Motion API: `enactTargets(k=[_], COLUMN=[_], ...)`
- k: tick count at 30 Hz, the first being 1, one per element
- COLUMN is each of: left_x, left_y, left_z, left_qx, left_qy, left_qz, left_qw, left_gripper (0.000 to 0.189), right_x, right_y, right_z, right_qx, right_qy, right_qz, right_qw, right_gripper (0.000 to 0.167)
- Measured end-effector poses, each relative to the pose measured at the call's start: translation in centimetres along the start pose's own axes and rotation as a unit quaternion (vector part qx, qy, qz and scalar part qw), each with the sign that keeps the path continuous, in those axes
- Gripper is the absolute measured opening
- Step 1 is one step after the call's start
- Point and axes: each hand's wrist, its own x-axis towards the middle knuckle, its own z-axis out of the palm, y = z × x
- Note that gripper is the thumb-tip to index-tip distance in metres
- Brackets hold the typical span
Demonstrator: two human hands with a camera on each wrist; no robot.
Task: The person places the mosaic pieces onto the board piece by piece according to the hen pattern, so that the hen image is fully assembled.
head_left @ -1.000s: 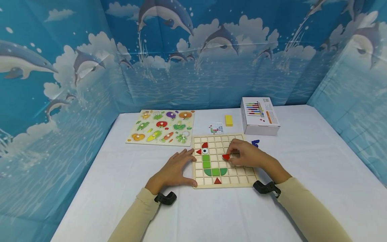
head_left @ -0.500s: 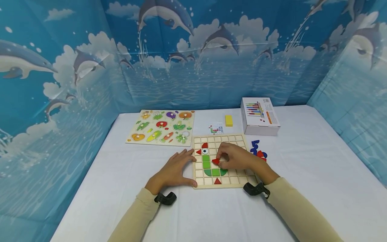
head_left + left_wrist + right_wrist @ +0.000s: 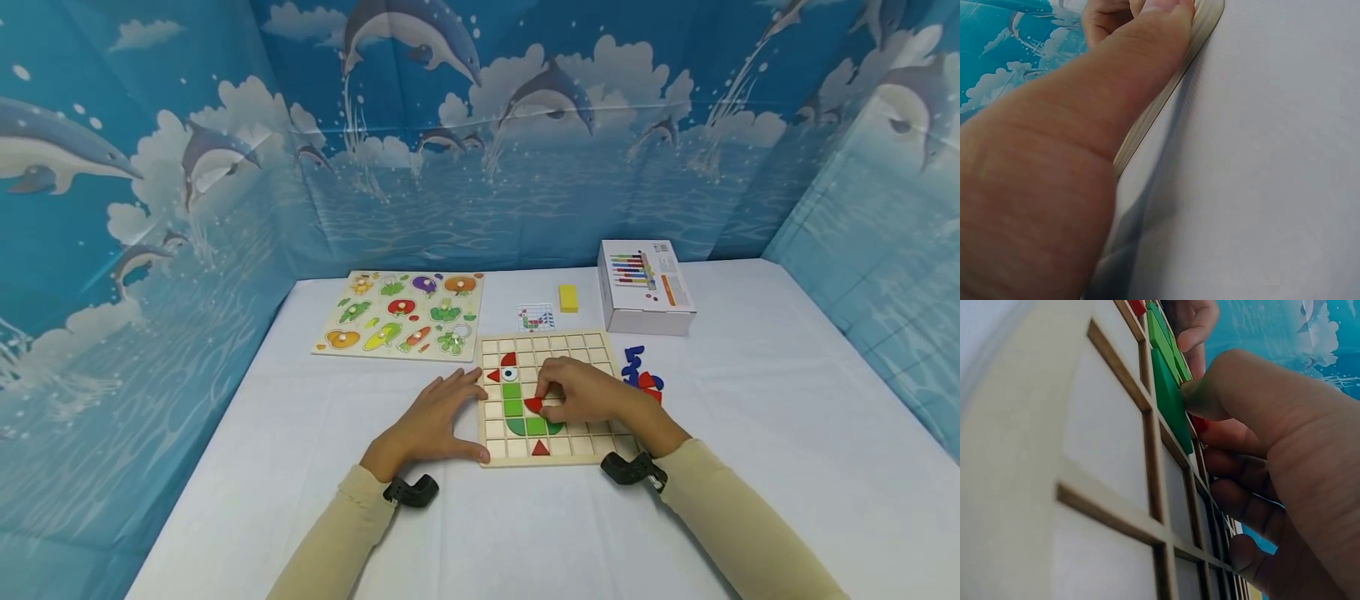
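A wooden grid board [image 3: 558, 463] lies on the white table. My right hand [image 3: 588, 396] pinches a red curved-edged piece [image 3: 532, 405] between thumb and fingertips, low over a cell right of the green squares [image 3: 512, 407]. In the right wrist view, the thumb is beside a dark green rounded piece [image 3: 1169, 403]. My left hand [image 3: 431, 423] lies spread at the board's left side, thumb [image 3: 1154, 37] and fingertips against its edge. A red rounded piece [image 3: 508, 359], an eye tile [image 3: 510, 375] and red triangles [image 3: 540, 449] sit in other cells.
Blue pieces [image 3: 632, 364] and red pieces [image 3: 648, 384] lie loose right of the board. Behind it are a picture card [image 3: 535, 317], a yellow block [image 3: 567, 298] and a white box [image 3: 648, 321]. A vegetable puzzle board [image 3: 397, 317] lies at back left.
My right hand has moved left across the board with the red piece, then stayed nearly in place while the piece turned slightly. Loose pieces at right came into view. My left hand has not moved.
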Motion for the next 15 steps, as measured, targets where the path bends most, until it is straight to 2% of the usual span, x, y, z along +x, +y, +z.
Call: enactTargets(k=[6,15], left_x=[0.05,0.05], left_y=[-0.14,-0.26], left_z=[0.19,0.17], left_qx=[0.003,0.000], left_qy=[0.000,0.004], left_qz=[-0.001,0.003], left_qw=[1.0000,1.0000], left_gripper=[0.091,0.090], right_x=[0.04,0.07], right_y=[0.25,0.18], right_z=[-0.21,-0.36], right_qx=[0.024,0.035], right_qy=[-0.020,-0.022], right_qz=[-0.004,-0.013], right_qw=[0.9995,0.9991], right_gripper=[0.015,0.014])
